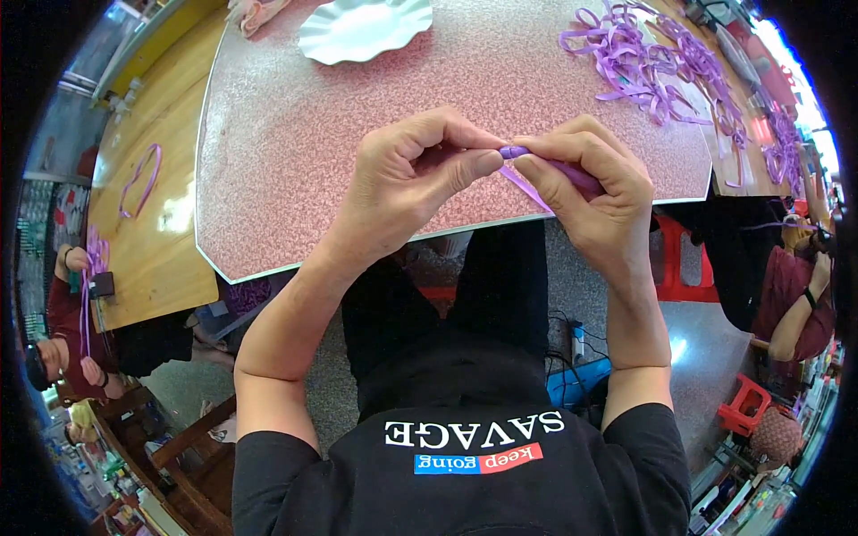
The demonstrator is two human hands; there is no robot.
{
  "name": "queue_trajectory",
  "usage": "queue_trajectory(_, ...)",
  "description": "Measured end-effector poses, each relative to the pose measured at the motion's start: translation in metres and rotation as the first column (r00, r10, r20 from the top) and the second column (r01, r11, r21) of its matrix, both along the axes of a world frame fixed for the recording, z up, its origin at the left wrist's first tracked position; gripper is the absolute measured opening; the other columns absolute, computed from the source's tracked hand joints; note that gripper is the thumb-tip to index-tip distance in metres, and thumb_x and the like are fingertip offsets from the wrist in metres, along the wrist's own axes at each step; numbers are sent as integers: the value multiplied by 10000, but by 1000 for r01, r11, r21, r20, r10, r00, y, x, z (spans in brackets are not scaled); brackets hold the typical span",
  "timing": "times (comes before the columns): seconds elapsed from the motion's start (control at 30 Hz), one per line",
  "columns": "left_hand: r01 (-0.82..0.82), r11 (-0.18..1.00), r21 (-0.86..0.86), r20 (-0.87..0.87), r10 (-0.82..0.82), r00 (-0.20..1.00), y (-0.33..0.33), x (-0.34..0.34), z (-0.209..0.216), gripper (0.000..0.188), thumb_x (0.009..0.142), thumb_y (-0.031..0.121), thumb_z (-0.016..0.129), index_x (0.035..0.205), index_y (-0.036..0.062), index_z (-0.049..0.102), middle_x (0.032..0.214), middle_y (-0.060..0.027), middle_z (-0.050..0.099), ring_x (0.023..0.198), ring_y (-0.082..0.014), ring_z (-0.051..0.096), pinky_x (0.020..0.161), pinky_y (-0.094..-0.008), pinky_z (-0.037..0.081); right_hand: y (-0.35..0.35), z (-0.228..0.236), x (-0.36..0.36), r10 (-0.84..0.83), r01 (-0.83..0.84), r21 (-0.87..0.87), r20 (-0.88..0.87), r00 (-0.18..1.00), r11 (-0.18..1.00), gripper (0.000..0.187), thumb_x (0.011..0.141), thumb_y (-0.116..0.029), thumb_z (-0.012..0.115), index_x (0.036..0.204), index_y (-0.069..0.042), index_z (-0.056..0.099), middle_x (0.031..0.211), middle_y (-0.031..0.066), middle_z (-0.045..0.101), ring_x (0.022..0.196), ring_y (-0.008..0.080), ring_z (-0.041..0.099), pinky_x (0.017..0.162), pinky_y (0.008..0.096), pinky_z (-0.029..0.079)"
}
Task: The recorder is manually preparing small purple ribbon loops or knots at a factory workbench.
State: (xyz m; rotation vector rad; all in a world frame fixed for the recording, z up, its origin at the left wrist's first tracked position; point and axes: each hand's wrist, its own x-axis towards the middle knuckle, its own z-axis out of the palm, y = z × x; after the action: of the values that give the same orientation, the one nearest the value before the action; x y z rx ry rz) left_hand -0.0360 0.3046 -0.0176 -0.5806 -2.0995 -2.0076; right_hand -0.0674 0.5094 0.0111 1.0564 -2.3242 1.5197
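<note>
Purple ribbon [523, 186]: located nearer the person than the white plate [366, 31] and to its right, raised in both hands; a flat tail hangs toward the near edge of the counter.

Edges, room: pink-topped counter [313, 134] largest; pale rim, cut corners, plate near its far side. Widest open stretch runs from below the plate to the near-left corner. Wooden counter [170, 259] adjoins, left of the plate.

Containers: plate is wavy-rimmed, shallow; its visible inside reads plain white.

Surface, room: counter top mottled pink and white, glossy. Grey floor [313, 357] shows on the person's side, well below the plate. Co-worker in maroon far left of the plate, holding purple strands [96, 255]; another maroon sleeve [782, 290] far right. Heap of ribbon [626, 58], loosely tangled, right of the plate. Red stool [675, 268] lower right of the plate, beyond the counter's near edge. Single ribbon loop [159, 170] on the wood, left of the plate.

Grip: left hand [393, 183] pinches one end of a small rolled purple section, thumb against forefinger; right hand [617, 192] pinches the adjoining part likewise, its other fingers curled around more purple material. Fingertips nearly meet.
</note>
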Motion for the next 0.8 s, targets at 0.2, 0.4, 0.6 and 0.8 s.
queue_trajectory(0.2,14,996,88,120,-24,992,3,2,-1,155,904,117,692,1001,-3,688,942,-74,699,874,-97,649,771,-220,534,-1,-2,1,15,-15,8,-50,999,1000,144,809,18,737,948,17,703,869,73,659,780,115,610,667,232,474)
queue_trajectory(0.4,18,977,214,220,-66,973,9,5,1,192,916,154,689,1020,-7,684,931,-77,699,887,-107,649,790,-234,527,1,-9,1,-9,10,-60,6,1000,998,135,821,27,724,953,28,694,873,69,658,772,108,596,654,228,466)
queue_trajectory(0.6,11,982,191,203,-50,978,6,5,-2,193,915,158,692,1024,-1,686,930,-70,700,889,-102,646,780,-230,524,-1,-5,4,0,2,-67,20,1000,998,133,825,32,717,956,26,695,861,67,648,763,97,581,655,219,452)
queue_trajectory(0.8,15,977,212,183,-55,982,9,6,1,152,909,123,687,1008,8,689,930,-66,703,878,-102,652,789,-229,539,-2,-7,6,7,4,-115,91,996,993,109,846,4,712,953,16,695,839,43,623,731,73,541,618,200,402)
